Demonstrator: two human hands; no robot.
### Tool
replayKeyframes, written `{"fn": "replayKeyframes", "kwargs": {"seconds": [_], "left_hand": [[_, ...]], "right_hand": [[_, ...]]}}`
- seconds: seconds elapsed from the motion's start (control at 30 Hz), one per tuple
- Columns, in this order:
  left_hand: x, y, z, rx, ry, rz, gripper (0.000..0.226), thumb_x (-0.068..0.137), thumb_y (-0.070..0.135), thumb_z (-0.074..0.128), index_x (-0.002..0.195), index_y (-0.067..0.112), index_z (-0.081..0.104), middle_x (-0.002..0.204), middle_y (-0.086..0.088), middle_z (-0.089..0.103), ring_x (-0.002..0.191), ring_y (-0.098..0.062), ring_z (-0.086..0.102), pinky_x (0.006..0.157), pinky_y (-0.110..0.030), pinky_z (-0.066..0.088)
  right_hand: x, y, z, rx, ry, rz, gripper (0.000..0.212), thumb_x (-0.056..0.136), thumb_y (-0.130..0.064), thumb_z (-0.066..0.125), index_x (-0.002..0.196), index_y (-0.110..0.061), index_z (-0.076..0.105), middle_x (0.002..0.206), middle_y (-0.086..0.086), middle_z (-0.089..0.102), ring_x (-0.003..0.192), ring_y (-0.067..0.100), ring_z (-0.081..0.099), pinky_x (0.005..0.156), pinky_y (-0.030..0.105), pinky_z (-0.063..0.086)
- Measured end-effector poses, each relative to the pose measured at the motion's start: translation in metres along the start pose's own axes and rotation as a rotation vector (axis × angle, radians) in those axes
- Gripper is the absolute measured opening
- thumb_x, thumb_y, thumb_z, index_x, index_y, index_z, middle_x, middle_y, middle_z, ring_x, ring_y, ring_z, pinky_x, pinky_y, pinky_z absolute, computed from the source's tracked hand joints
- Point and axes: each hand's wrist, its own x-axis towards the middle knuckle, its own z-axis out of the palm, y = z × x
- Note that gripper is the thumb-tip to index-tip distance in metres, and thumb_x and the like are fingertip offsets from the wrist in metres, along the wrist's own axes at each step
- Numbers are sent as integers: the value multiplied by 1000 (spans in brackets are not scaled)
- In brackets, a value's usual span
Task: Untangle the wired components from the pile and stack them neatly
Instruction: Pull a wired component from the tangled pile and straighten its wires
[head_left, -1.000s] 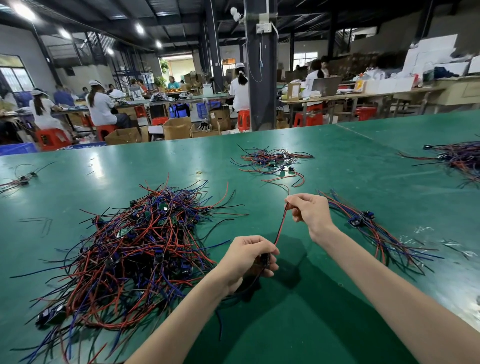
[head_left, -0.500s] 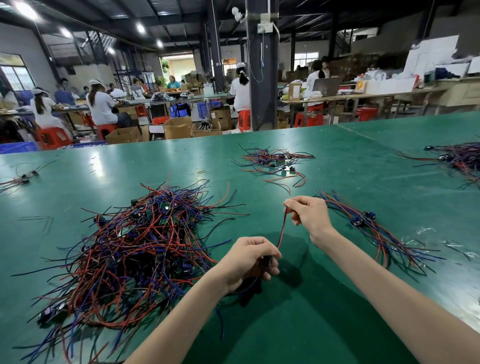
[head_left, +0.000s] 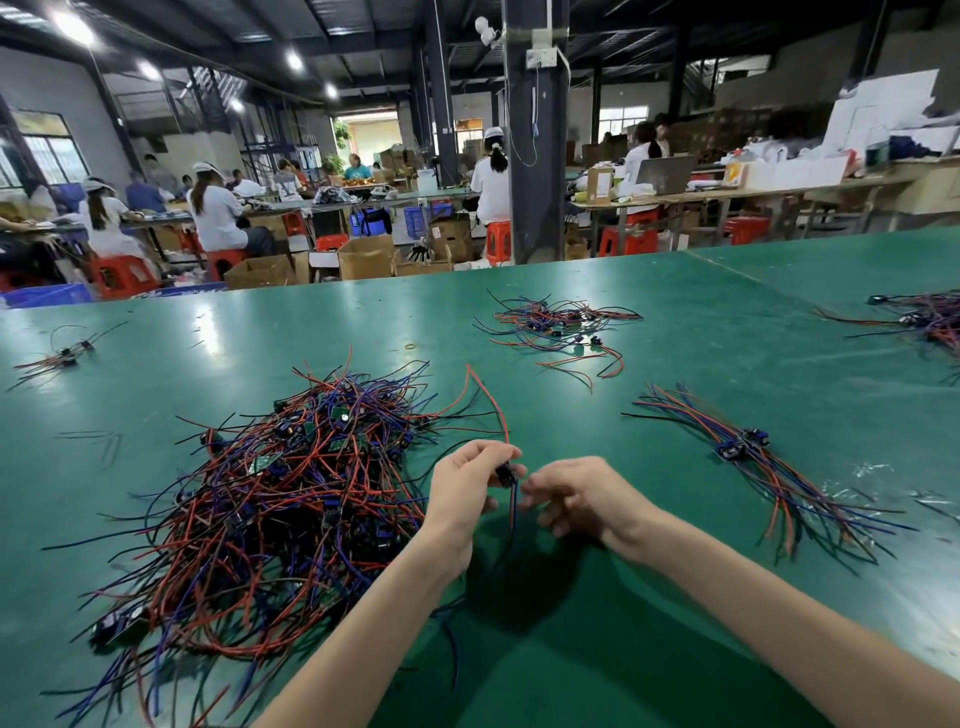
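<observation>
Counter: a wide green counter (head_left: 675, 332) is seen across the near half of the view, with everything below laid on it.
Pile: a large tangled pile (head_left: 291, 499) of red, blue and black wires with small green boards and black parts is spread at near left, just left of the left hand.
Left hand: the left hand (head_left: 465, 491) is raised above the counter near the middle, its thumb and fingers pinched together on a wired part.
Wired part: a small black wired part (head_left: 506, 475) is held at the left fingertips. A red wire (head_left: 488, 395) is curved up and away from it, and dark wires are hung down from it toward the counter.
Right hand: the right hand (head_left: 582, 499) is held just right of the wired part, fingers apart and loosely curled. Nothing is seen gripped in it, and whether its fingertips touch the hanging wires cannot be told.
Stack: a tidy stack (head_left: 753, 452) of wired parts is laid at right, well apart from the pile, with the wires lined up side by side and the blue and black parts gathered at its middle.
Far bunch: a loose smaller bunch (head_left: 561, 327) of wires is spread at far centre.
Right bunch: another bunch (head_left: 930, 317) is cut off by the far right edge.
Left bunch: a few wired pieces (head_left: 62, 356) are left at far left.
Background: people in white tops are seated on red stools (head_left: 124, 273) at other tables, with cardboard boxes (head_left: 366, 257) and a dark pillar (head_left: 535, 156) beyond the counter.
</observation>
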Motion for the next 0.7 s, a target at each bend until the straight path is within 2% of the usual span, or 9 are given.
{"fn": "replayKeyframes", "kwargs": {"seconds": [0.07,0.17,0.3,0.43,0.6,0.7], "left_hand": [[0,-1,1,-26,22,10,18,87,12,59,72,18,66,61,4,68,58,-6,57,56,-23,39],[0,-2,1,-88,41,13,19,88,9,59,71,13,67,60,-1,65,50,-11,57,44,-18,44],[2,-4,-1,-65,52,39,19,88,9,60,71,12,66,59,-1,65,49,-7,56,44,-16,42],[2,-7,1,-22,20,86,14,87,5,60,74,6,64,55,-2,61,49,-9,53,44,-18,41],[5,-10,0,42,6,93,19,85,2,60,66,7,63,51,-3,59,48,-12,49,45,-19,40],[5,-11,1,31,-29,75,21,88,8,59,68,10,66,54,-2,61,52,-13,51,51,-21,42]], "right_hand": [[-7,4,14,-3,-63,-20,16,87,-1,51,78,-6,63,72,8,69,43,12,54,39,18,38],[-11,8,24,63,-62,-48,22,84,2,49,78,-8,67,75,11,71,43,11,51,39,16,33],[-14,9,21,203,-158,41,21,88,-12,49,83,-11,70,77,6,72,48,9,52,40,16,34],[-13,14,20,89,-70,-48,18,90,-7,53,79,-6,67,61,5,65,39,7,46,35,16,27],[-14,11,14,-161,-92,-137,18,90,-9,58,74,-8,66,53,3,62,31,6,33,32,15,19],[-15,9,11,-111,-88,-113,17,89,-7,56,75,-7,67,53,4,62,31,5,33,33,13,19]]}}
